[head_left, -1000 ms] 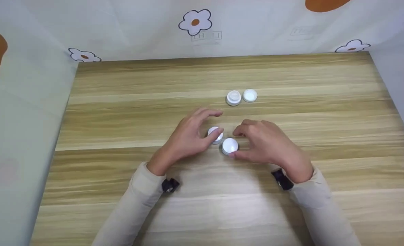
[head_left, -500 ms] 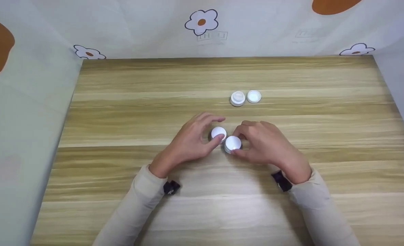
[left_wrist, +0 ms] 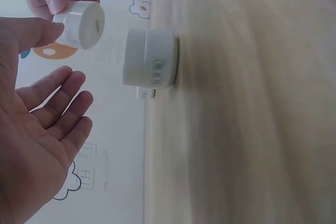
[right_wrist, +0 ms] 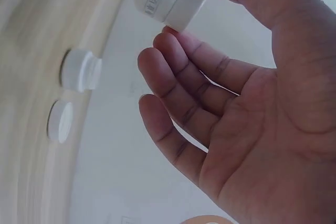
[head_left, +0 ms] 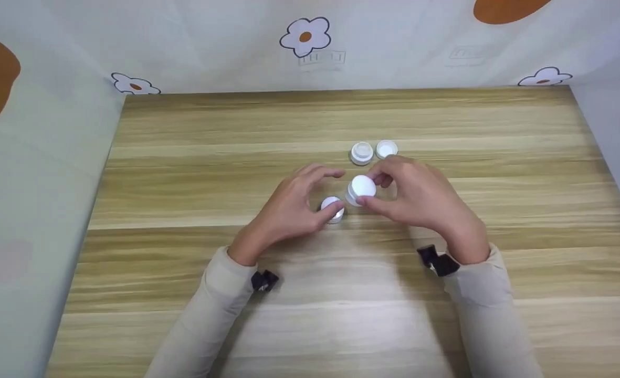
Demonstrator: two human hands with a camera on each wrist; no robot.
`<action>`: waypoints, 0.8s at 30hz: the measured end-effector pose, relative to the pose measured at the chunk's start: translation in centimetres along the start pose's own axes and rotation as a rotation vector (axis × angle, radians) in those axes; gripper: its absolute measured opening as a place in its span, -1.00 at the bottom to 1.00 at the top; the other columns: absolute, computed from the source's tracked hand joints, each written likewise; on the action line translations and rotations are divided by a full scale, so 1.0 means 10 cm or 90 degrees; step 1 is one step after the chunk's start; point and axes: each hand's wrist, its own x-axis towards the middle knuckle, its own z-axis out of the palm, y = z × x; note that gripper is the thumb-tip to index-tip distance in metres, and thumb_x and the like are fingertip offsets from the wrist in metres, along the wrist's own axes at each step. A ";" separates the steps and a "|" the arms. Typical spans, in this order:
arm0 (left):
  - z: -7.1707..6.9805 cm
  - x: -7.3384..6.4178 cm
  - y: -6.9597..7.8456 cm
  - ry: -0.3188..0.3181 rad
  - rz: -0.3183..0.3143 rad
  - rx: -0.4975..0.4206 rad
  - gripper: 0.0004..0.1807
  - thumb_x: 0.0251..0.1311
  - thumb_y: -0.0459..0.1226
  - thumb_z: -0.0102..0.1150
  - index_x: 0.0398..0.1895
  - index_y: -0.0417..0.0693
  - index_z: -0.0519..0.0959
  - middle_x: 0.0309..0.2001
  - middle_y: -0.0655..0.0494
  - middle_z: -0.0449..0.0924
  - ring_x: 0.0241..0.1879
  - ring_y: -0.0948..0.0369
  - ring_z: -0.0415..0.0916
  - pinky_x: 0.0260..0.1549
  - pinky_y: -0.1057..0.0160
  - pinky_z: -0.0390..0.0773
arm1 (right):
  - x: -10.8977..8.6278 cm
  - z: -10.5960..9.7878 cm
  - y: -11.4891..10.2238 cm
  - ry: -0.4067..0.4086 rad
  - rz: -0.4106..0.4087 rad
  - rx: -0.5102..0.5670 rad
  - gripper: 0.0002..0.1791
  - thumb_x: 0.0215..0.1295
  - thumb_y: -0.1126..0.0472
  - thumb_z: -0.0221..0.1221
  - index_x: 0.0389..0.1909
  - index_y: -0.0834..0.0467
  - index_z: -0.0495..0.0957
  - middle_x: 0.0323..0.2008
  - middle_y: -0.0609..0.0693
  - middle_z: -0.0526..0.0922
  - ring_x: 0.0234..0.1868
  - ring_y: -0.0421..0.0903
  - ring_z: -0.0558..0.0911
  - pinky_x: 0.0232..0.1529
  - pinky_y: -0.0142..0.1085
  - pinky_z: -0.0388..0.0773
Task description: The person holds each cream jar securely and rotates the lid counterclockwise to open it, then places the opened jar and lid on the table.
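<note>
My right hand (head_left: 422, 197) pinches a small white lidded jar (head_left: 362, 187) between thumb and fingers. In the left wrist view this held jar (left_wrist: 86, 24) is tilted and clear of the wooden table. A second white lidded jar (head_left: 328, 203) stands upright on the table. My left hand (head_left: 295, 205) is beside that jar, its thumb overlapping the lid in the head view. The left wrist view shows the left fingers (left_wrist: 58, 103) extended and apart from the standing jar (left_wrist: 152, 59), holding nothing.
Behind the hands, a white jar without its lid (head_left: 361, 153) stands on the table (head_left: 210, 157). A round white lid (head_left: 387, 149) lies to its right, close to the right hand's knuckles. A white curtain with flower prints (head_left: 304, 37) rises at the table's back edge.
The right hand has gripped the nearer jar, lifted it and moved it toward the back, tilting it. The left hand stays nearly in place by the standing jar.
</note>
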 end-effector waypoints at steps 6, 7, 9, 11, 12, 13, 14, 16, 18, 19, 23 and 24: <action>-0.09 0.14 0.01 0.027 -0.022 -0.011 -0.46 0.31 0.01 0.43 0.28 0.02 0.63 0.24 0.17 0.67 0.36 0.18 0.53 0.44 0.07 0.47 | 0.20 0.02 -0.02 0.029 -0.001 0.063 -0.57 0.22 -0.11 0.50 -0.07 0.11 0.72 -0.16 0.02 0.76 -0.10 -0.01 0.72 -0.01 -0.08 0.66; -0.10 0.17 0.00 0.035 -0.023 -0.013 -0.48 0.31 0.01 0.44 0.26 0.03 0.64 0.22 0.18 0.69 0.34 0.19 0.54 0.44 0.09 0.47 | 0.23 0.03 -0.02 0.033 0.002 0.078 -0.57 0.23 -0.10 0.49 -0.07 0.12 0.72 -0.15 0.02 0.76 -0.09 -0.02 0.72 0.01 -0.07 0.66; -0.12 0.22 -0.01 0.048 -0.024 -0.019 -0.50 0.29 -0.01 0.45 0.24 0.03 0.66 0.18 0.19 0.71 0.31 0.20 0.55 0.43 0.11 0.46 | 0.30 0.04 -0.02 0.045 0.009 0.107 -0.59 0.25 -0.08 0.49 -0.07 0.13 0.73 -0.15 0.02 0.77 -0.10 -0.02 0.73 0.01 -0.07 0.66; -0.12 0.27 -0.03 0.059 -0.027 -0.021 -0.51 0.29 -0.03 0.46 0.23 0.03 0.67 0.17 0.18 0.72 0.31 0.20 0.55 0.43 0.12 0.46 | 0.36 0.04 -0.01 0.061 0.019 0.133 -0.59 0.26 -0.06 0.48 -0.06 0.15 0.73 -0.15 0.02 0.78 -0.11 -0.02 0.73 0.01 -0.09 0.66; -0.12 0.29 -0.04 0.063 -0.028 -0.022 -0.51 0.29 -0.05 0.46 0.23 0.02 0.66 0.17 0.18 0.72 0.30 0.20 0.55 0.43 0.12 0.45 | 0.39 0.05 -0.01 0.070 0.023 0.144 -0.60 0.26 -0.05 0.48 -0.07 0.16 0.73 -0.16 0.03 0.78 -0.12 -0.02 0.74 0.01 -0.10 0.67; -0.12 0.31 -0.05 0.068 -0.030 -0.023 -0.51 0.28 -0.06 0.46 0.23 0.01 0.66 0.17 0.17 0.72 0.31 0.19 0.54 0.43 0.11 0.45 | 0.41 0.06 -0.01 0.078 0.027 0.153 -0.60 0.26 -0.05 0.48 -0.08 0.16 0.73 -0.16 0.03 0.78 -0.13 -0.02 0.74 0.01 -0.12 0.66; -0.12 0.32 -0.06 0.073 -0.033 -0.023 -0.51 0.28 -0.06 0.45 0.23 0.01 0.66 0.18 0.16 0.71 0.32 0.19 0.54 0.44 0.11 0.44 | 0.43 0.07 -0.01 0.086 0.029 0.159 -0.60 0.26 -0.04 0.49 -0.08 0.17 0.72 -0.17 0.03 0.77 -0.14 -0.01 0.74 -0.01 -0.15 0.66; -0.11 0.34 -0.07 0.082 -0.040 -0.020 -0.51 0.29 -0.07 0.45 0.23 0.00 0.65 0.19 0.14 0.71 0.33 0.17 0.53 0.45 0.10 0.43 | 0.46 0.10 -0.01 0.100 0.030 0.168 -0.60 0.26 -0.04 0.49 -0.09 0.19 0.72 -0.18 0.05 0.77 -0.15 0.00 0.75 -0.02 -0.16 0.65; -0.11 0.35 -0.09 0.089 -0.047 -0.015 -0.50 0.28 -0.07 0.45 0.24 0.00 0.65 0.19 0.13 0.71 0.33 0.16 0.53 0.46 0.09 0.42 | 0.49 0.14 0.00 0.112 0.028 0.175 -0.59 0.26 -0.03 0.49 -0.10 0.21 0.71 -0.19 0.07 0.77 -0.16 0.01 0.76 -0.05 -0.18 0.65; -0.10 0.35 -0.10 0.091 -0.050 -0.010 -0.50 0.28 -0.06 0.45 0.24 0.01 0.65 0.19 0.13 0.71 0.33 0.16 0.53 0.46 0.09 0.42 | 0.51 0.15 0.00 0.116 0.029 0.178 -0.59 0.26 -0.04 0.48 -0.09 0.21 0.71 -0.20 0.07 0.77 -0.16 0.01 0.76 -0.06 -0.19 0.65; -0.08 0.37 -0.14 0.099 -0.058 0.002 -0.48 0.27 -0.04 0.46 0.25 0.01 0.65 0.19 0.12 0.71 0.33 0.15 0.54 0.45 0.09 0.43 | 0.55 0.24 0.04 0.130 0.033 0.189 -0.57 0.27 -0.05 0.48 -0.09 0.21 0.71 -0.20 0.07 0.76 -0.16 -0.01 0.76 -0.09 -0.18 0.65; -0.08 0.37 -0.15 0.102 -0.059 0.007 -0.47 0.27 -0.03 0.46 0.25 0.01 0.65 0.18 0.12 0.71 0.32 0.15 0.54 0.44 0.09 0.43 | 0.56 0.26 0.05 0.132 0.034 0.194 -0.57 0.27 -0.05 0.48 -0.09 0.21 0.71 -0.20 0.07 0.76 -0.16 -0.01 0.76 -0.08 -0.16 0.66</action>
